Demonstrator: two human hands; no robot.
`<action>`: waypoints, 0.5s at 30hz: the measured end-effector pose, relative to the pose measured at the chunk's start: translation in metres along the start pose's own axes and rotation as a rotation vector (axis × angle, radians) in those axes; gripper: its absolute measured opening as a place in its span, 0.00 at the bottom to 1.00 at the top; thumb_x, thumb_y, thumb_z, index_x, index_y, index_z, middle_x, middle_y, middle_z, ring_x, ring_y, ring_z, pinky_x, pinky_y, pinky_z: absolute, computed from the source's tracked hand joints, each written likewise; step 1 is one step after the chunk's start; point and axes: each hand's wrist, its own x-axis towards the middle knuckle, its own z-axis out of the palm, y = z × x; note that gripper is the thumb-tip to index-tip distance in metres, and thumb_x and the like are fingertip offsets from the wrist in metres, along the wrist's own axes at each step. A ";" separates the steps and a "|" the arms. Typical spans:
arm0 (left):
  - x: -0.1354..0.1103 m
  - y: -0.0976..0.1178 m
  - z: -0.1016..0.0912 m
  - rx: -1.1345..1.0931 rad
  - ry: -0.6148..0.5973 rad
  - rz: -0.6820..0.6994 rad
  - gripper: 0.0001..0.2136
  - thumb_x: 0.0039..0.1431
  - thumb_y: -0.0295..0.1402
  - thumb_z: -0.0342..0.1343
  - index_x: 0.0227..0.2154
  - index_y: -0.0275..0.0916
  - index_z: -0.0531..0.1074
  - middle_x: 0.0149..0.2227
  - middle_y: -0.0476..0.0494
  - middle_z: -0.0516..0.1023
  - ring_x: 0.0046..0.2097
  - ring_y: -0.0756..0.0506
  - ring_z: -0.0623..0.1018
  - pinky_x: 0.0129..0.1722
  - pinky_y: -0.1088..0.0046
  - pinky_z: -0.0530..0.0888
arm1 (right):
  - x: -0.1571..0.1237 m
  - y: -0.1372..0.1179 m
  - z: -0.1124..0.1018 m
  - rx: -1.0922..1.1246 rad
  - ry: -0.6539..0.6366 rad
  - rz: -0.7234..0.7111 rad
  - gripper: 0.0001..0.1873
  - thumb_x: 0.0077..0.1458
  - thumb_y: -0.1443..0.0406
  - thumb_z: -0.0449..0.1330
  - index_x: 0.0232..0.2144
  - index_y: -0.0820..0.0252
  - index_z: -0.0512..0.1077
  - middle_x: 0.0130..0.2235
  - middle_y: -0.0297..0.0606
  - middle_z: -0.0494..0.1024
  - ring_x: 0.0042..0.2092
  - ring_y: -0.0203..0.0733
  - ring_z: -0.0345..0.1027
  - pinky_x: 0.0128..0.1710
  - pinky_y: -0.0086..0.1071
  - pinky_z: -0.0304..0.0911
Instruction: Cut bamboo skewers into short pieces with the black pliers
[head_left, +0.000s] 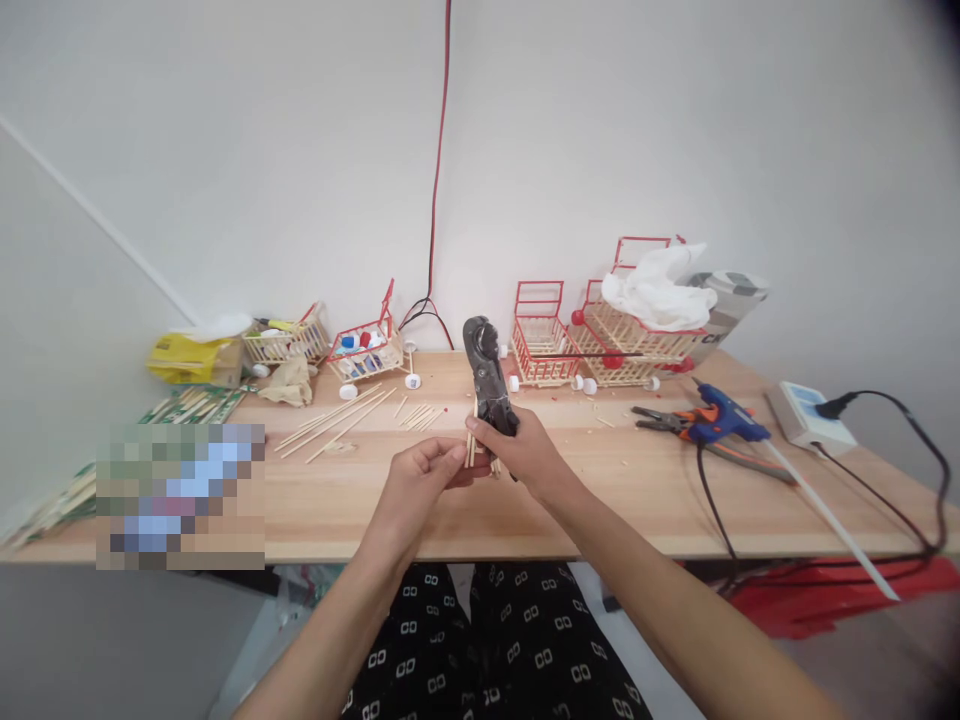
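Over the middle of the table, my right hand (529, 450) is closed around a black pliers-like tool (486, 365), its rounded head pointing up. I cannot make out its exact kind. Beside it, my left hand (424, 480) pinches a few short wooden sticks (471, 450) between thumb and fingers, close against the tool's handles. Part of the sticks is hidden behind the fingers. Short cut sticks (424, 417) lie just beyond my left hand, with longer sticks (337, 420) to their left.
Small stick-built shopping carts with red edges stand along the wall: one with bottle caps (367, 350), another (546, 350), and larger ones (622, 350) under white plastic. At right are a blue glue gun (724, 412), orange-grey pliers (667, 422) and a power strip (806, 415). A yellow packet (195, 360) lies left.
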 end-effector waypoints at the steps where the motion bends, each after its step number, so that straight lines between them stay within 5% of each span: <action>1: 0.002 -0.001 0.001 -0.021 0.011 -0.009 0.15 0.50 0.42 0.60 0.34 0.33 0.74 0.36 0.37 0.81 0.40 0.40 0.79 0.46 0.62 0.72 | 0.000 0.001 0.001 -0.012 0.016 -0.017 0.15 0.47 0.54 0.60 0.24 0.60 0.65 0.22 0.31 0.66 0.25 0.34 0.59 0.23 0.27 0.57; 15: 0.008 -0.001 0.010 0.057 0.097 0.044 0.12 0.50 0.38 0.60 0.30 0.32 0.73 0.29 0.38 0.81 0.31 0.43 0.80 0.37 0.67 0.74 | 0.001 0.001 -0.002 -0.009 0.029 0.002 0.16 0.46 0.54 0.60 0.23 0.61 0.65 0.22 0.30 0.66 0.26 0.34 0.58 0.25 0.28 0.56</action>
